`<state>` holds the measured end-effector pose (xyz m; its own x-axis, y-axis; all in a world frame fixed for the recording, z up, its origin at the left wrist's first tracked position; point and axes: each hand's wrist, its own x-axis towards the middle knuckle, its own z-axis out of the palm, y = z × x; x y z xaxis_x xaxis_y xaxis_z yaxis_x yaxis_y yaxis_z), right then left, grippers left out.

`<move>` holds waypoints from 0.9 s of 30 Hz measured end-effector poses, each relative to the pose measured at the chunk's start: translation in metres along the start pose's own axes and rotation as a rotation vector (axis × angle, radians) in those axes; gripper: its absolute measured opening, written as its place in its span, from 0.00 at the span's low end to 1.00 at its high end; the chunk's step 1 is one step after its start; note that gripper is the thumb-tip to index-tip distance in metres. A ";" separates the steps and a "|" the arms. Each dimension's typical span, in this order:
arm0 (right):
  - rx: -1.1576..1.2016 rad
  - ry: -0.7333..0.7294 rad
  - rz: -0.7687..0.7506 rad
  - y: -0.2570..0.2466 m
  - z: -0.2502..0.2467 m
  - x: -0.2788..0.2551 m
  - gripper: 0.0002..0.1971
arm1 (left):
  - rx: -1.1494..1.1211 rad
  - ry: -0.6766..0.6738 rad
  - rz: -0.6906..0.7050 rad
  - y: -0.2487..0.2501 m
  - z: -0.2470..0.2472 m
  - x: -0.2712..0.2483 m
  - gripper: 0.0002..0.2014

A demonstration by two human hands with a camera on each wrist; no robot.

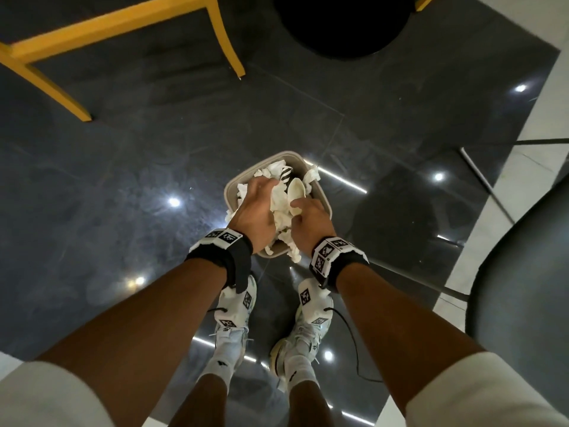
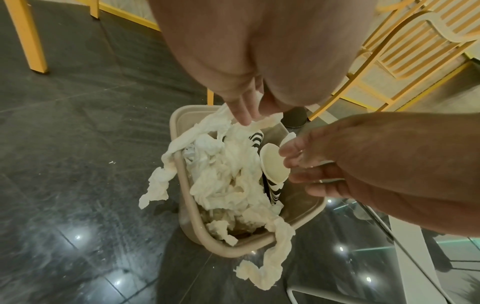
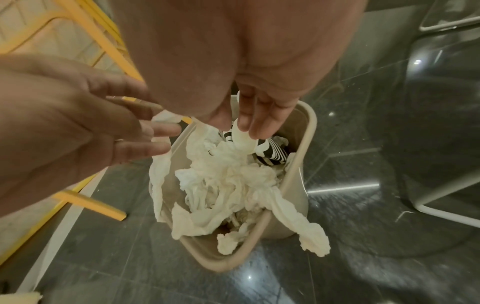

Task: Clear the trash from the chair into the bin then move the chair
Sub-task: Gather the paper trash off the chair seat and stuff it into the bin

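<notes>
Trash: crumpled tissue (image 2: 228,174) and striped paper cups (image 2: 272,170) heaped in the beige bin (image 2: 306,218), which stands on the dark tiled floor (image 1: 123,180) just in front of the person's shoes (image 1: 234,322). The tissue rises above the rim, and several strands hang over it on the near and left sides; one tail reaches down toward the floor.

Handling, as judged: the tissue is very light, soft and compressible, and tears easily. It is best gathered in a loose bunch, and the hanging strands lifted at their free ends and tucked inside. The cups are light and thin-walled, crushing under a firm squeeze; the rim or the upper wall gives the surest hold.

Left hand (image 1: 254,208): above the far side of the heap, fingers extended and loosely spread, tips at or touching the tissue, holding nothing.

Right hand (image 1: 308,220): over the right side of the bin, fingers straight, tips against the pale mouth of a cup, with no closed hold evident.

Chair (image 1: 523,288): dark rounded seat on pale legs, at the person's right, near the bin but apart from it. Its visible part carries no trash. It is likely rigid and moderately heavy, best taken at the seat edge with both hands.

Surroundings: yellow furniture legs (image 1: 228,35) and a round black base (image 1: 341,23) stand beyond the bin.
</notes>
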<state>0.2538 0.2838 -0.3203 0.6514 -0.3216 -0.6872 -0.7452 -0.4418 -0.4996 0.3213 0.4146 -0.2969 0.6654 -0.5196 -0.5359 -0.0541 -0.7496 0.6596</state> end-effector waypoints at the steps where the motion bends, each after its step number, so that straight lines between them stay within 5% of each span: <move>1: 0.023 -0.005 0.016 0.002 -0.001 -0.002 0.21 | -0.011 -0.020 -0.005 -0.001 0.001 0.000 0.39; 7: 0.057 -0.006 0.050 0.012 -0.008 -0.012 0.19 | 0.053 -0.110 -0.012 -0.003 0.002 -0.002 0.36; 11: 0.048 -0.046 0.084 0.022 -0.013 -0.023 0.15 | 0.046 -0.029 -0.125 -0.003 0.005 -0.013 0.28; 18: 0.006 -0.188 0.136 0.024 -0.034 -0.060 0.15 | 0.154 -0.160 -0.328 0.019 -0.009 -0.031 0.26; 23: 0.038 -0.171 0.183 0.028 -0.063 -0.145 0.14 | 0.231 -0.219 -0.279 0.033 -0.030 -0.090 0.18; 27: 0.115 -0.199 0.246 0.039 -0.105 -0.269 0.13 | 0.395 -0.347 -0.188 0.044 -0.065 -0.176 0.16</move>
<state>0.0648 0.2658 -0.0995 0.4182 -0.2323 -0.8781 -0.8950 -0.2705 -0.3547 0.2504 0.4995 -0.1389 0.4099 -0.4161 -0.8117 -0.2775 -0.9046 0.3235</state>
